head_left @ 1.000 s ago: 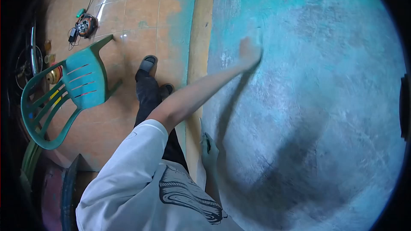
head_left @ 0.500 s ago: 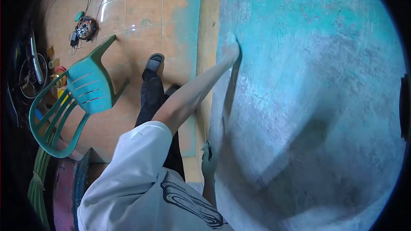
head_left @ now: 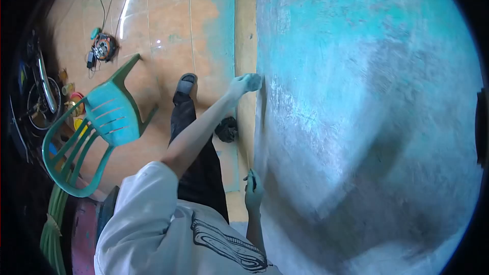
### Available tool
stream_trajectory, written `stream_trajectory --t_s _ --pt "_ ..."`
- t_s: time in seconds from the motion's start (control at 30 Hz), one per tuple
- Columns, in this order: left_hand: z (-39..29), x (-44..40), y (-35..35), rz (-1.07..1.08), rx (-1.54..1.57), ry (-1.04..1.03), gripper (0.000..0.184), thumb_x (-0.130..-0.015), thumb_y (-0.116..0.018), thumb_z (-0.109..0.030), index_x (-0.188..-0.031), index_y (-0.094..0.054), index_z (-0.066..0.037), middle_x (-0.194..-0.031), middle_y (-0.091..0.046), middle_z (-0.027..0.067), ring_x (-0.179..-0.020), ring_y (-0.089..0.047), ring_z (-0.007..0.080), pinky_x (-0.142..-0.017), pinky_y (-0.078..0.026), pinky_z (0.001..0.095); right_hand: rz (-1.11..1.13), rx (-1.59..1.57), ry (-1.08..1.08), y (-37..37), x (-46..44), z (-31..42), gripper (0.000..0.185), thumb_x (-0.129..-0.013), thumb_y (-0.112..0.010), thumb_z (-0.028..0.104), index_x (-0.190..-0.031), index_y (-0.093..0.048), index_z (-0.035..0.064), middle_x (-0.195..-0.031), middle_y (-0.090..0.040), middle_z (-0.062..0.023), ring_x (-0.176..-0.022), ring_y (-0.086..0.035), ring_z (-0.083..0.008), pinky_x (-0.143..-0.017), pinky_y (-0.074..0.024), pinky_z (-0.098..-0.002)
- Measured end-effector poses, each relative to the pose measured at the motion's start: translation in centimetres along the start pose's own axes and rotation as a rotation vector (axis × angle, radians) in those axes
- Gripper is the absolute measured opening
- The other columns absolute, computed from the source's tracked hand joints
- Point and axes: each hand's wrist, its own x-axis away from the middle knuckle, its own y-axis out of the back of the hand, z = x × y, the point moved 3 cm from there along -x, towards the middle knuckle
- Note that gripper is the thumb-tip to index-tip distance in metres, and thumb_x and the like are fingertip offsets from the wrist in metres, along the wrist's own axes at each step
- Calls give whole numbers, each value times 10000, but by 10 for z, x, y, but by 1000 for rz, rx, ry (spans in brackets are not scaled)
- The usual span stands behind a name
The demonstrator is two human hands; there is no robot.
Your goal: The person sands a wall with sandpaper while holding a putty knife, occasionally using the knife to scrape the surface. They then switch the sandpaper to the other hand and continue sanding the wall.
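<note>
My left hand (head_left: 239, 87) is closed round a rounded grey-blue lump (head_left: 252, 82), whose kind I cannot make out, by the near edge of the wall (head_left: 326, 86). That wall is patchy, with turquoise paint over grey. Lower down, my right hand (head_left: 253, 193) is closed beside the wall's edge. A small dark object (head_left: 251, 181) shows between its fingers, too small to name.
A green plastic chair (head_left: 113, 114) stands on the orange tiled floor (head_left: 168, 15). Beyond it are a corded round device (head_left: 104, 47) and a bicycle wheel (head_left: 45, 99). Tied green stalks (head_left: 52, 229) are at lower left. My foot wears a dark sandal (head_left: 185, 84).
My left hand has moved off the wall, down and left towards its edge. The lump in it now shows clearly. My right hand has shifted slightly, and the view has tilted a little.
</note>
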Motion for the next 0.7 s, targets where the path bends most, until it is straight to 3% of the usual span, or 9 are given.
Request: stream_trajectory --t_s 0.1,0.13,0.23,0.4,0.5,0.53,0.63,0.7 --pt "-37 74 16 -15 26 17 348 -1108 -483 -273 -1293 -652 -31 -1178 -692 59 -989 -689 177 -932 -549 343 -60 -148 -125 -4 8 23 407 -1061 -574 135 -1447 -557 8 -859 -670 -65 -722 -563 -82 -666 -469 -262" --pt "-47 98 18 -30 -11 41 343 -1111 -482 -272 -1283 -654 -30 -1170 -690 53 -988 -688 172 -925 -551 349 -90 -182 -83 -9 9 28 417 -1081 -544 156 -1483 -523 49 -860 -635 -35 -670 -484 -54 -605 -422 -246" --pt "-71 173 8 -40 -62 101 307 -1100 -512 -251 -1255 -661 -32 -1121 -692 38 -983 -682 150 -921 -552 348 -177 -359 -68 -24 8 50 370 -1100 -498 165 -1453 -549 65 -910 -605 -25 -644 -456 -62 -586 -414 -244" --pt "-86 248 -10 45 -201 43 195 -1067 -586 -181 -1150 -675 -29 -1015 -693 23 -921 -683 137 -875 -552 305 -76 -456 160 -39 11 106 324 -1127 -405 233 -1315 -621 80 -933 -539 23 -606 -401 -29 -536 -344 -209" --pt "-81 264 -25 150 -284 -3 193 -1068 -589 -177 -1119 -692 -22 -991 -710 28 -903 -677 128 -859 -549 301 -52 -492 300 -45 7 89 310 -1129 -398 245 -1250 -635 84 -900 -496 40 -592 -379 -17 -507 -318 -203" --pt "-82 275 -37 179 -346 -22 195 -1066 -594 -183 -1114 -697 -25 -986 -711 23 -901 -675 126 -850 -545 299 -15 -746 215 -35 26 118 283 -1126 -419 275 -1194 -646 120 -826 -448 69 -565 -350 -10 -481 -289 -198" --pt "-81 302 -74 315 -583 -89 219 -1048 -631 -216 -1107 -715 -23 -988 -706 19 -928 -658 114 -853 -531 305 99 -1070 125 -41 28 83 259 -1119 -449 321 -1190 -636 156 -755 -408 93 -542 -323 -13 -470 -278 -199" --pt "-71 315 -88 362 -683 -170 257 -1027 -669 -230 -1160 -715 -15 -1008 -712 32 -973 -658 128 -903 -527 322 15 -1042 148 -22 51 105 255 -1103 -495 354 -1236 -606 166 -700 -422 100 -527 -370 -9 -468 -290 -195"
